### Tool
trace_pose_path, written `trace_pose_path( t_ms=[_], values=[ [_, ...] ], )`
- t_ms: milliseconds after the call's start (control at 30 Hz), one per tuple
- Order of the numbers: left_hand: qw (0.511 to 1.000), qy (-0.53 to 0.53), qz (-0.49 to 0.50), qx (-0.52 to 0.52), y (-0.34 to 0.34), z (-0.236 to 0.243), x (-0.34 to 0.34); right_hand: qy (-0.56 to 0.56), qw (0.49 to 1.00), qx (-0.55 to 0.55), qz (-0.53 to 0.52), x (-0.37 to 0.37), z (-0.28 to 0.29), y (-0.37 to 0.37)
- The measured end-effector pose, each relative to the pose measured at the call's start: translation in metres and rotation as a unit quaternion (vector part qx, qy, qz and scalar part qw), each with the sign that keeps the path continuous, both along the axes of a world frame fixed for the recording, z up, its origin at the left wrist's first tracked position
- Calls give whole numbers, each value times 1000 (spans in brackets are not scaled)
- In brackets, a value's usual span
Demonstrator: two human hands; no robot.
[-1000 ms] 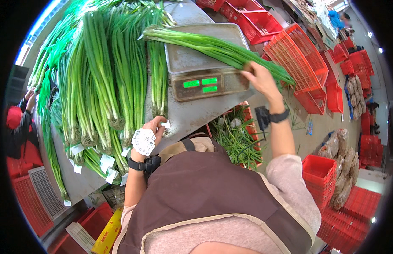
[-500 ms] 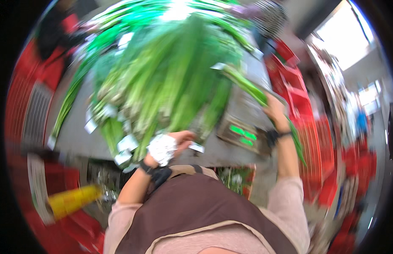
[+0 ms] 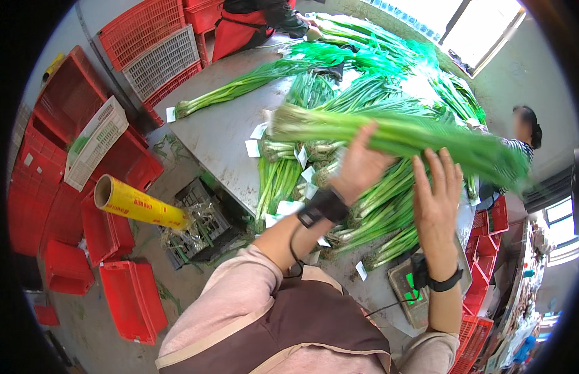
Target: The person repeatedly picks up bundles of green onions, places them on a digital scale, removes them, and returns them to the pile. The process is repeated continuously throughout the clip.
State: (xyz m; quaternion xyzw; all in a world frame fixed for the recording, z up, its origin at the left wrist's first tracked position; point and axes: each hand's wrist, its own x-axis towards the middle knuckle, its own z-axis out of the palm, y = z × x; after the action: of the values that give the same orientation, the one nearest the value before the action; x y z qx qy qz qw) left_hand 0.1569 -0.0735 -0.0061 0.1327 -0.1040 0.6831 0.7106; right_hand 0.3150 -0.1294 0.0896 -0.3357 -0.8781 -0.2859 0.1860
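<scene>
A thick bunch of spring onions (image 3: 320, 126) stretches across above the pile, white root ends to the left and blurred green leaves to the right. My left hand (image 3: 362, 163) is closed around its stalks. Just under the leafy half, my right hand (image 3: 438, 196) is open with fingers stretched up; whether they touch the leaves I cannot tell. Beneath lies a pile of spring onions (image 3: 380, 209) in bunches, several with white tags (image 3: 289, 207). A weighing scale (image 3: 406, 290) with a green display sits by my right forearm, partly hidden by it.
The grey table (image 3: 205, 140) carries the pile and a separate bunch (image 3: 233, 90) at left. A yellow roll (image 3: 140, 204) stands over a black crate (image 3: 205, 237). Red crates (image 3: 133, 299) stand left and right. One co-worker in a red apron (image 3: 239, 31) and another person (image 3: 523, 134) stand at the table.
The view has swung left. My left hand has risen from the table's front edge and now grips a thick bunch. My right hand, earlier holding spring onions over the scale, is now open.
</scene>
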Motion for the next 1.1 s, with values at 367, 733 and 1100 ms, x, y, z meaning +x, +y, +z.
trace_pose_path(
  t_ms=[367, 733, 1100],
  values=[
    [905, 161, 244, -309, 111, -42, -339, 64, 933, -353, 23, -10, -141, -12],
    [177, 982, 56, -20, 187, -174, -210, 70, 859, -506, 16, -12, -174, -38],
    [366, 914, -73, -157, 187, -58, -185, 149, 835, -519, -103, 49, -179, -75]
  ],
)
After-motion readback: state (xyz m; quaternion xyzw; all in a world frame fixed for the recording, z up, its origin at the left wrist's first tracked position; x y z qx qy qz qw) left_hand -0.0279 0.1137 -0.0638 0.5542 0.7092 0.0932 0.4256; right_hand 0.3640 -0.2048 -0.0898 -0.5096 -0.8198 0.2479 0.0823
